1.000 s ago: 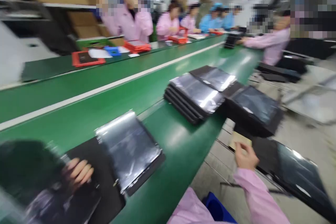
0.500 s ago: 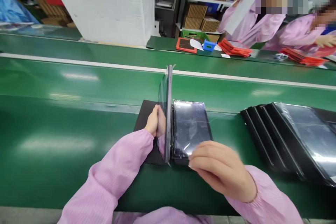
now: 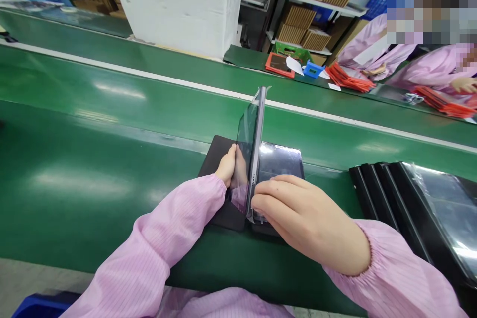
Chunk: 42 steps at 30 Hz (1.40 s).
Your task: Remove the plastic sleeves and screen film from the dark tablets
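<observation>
A dark tablet (image 3: 247, 154) with a grey edge stands nearly upright on its long side over an opened black case (image 3: 215, 156). My left hand (image 3: 227, 165) lies flat against the tablet's glossy screen, fingers stretched out, on its left side. Right of the tablet lies a glossy, film-covered panel (image 3: 281, 161). My right hand (image 3: 294, 208) is over the near part of that panel, its fingers bent together at the lower back edge of the tablet. Whatever its fingertips pinch, if anything, is hidden.
Several black cases with film-covered panels (image 3: 443, 198) overlap at the right on the green table (image 3: 93, 159). Across a white rail, red covers (image 3: 348, 78) and a blue holder (image 3: 313, 69) lie near two people in pink sleeves. A white pillar (image 3: 179, 5) stands behind.
My right hand has moved left and up to the tablet's edge. The tablet leans slightly more to the right at the top. The camera view has shifted and tilted.
</observation>
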### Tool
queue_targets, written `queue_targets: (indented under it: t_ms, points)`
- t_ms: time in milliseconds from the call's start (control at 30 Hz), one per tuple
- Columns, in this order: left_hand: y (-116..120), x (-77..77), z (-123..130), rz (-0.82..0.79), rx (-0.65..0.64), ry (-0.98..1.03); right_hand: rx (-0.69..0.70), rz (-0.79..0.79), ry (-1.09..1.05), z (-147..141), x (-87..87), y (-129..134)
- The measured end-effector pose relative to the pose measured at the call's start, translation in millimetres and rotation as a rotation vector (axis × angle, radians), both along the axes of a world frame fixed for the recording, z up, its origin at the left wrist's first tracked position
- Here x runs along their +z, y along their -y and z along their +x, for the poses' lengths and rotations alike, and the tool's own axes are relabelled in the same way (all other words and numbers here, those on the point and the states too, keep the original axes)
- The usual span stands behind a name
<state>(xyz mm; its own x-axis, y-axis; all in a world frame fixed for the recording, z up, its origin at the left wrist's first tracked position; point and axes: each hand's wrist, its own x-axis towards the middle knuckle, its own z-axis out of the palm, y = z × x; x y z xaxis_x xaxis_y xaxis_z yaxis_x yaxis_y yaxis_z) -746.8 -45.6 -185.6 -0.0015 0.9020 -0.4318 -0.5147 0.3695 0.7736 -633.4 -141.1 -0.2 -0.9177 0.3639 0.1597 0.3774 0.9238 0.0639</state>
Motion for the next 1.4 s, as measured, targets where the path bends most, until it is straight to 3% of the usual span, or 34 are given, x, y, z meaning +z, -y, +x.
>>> queue_targets:
  t_ms: [233, 533, 833, 1167, 1400]
  points:
    - [3.4, 11.3, -0.4, -0.115, -0.004, 0.051, 0.014, 0.107, 0.074, -5.2, 5.4, 2.1]
    - [11.2, 38.0, -2.4, -0.168, 0.03, -0.074, 0.041, 0.157, 0.085, -5.4, 4.0, 5.1]
    - [9.2, 33.7, -1.4, -0.15, 0.007, -0.046, 0.01, 0.121, 0.082, -5.8, 1.7, 7.1]
    - [11.2, 38.6, -2.4, -0.141, 0.0, -0.158, -0.004, 0.114, 0.08, -5.9, 0.8, 12.3]
    - [9.2, 30.1, -0.7, -0.114, 0.028, -0.149, -0.02, 0.08, 0.086, -6.0, 2.8, 16.4]
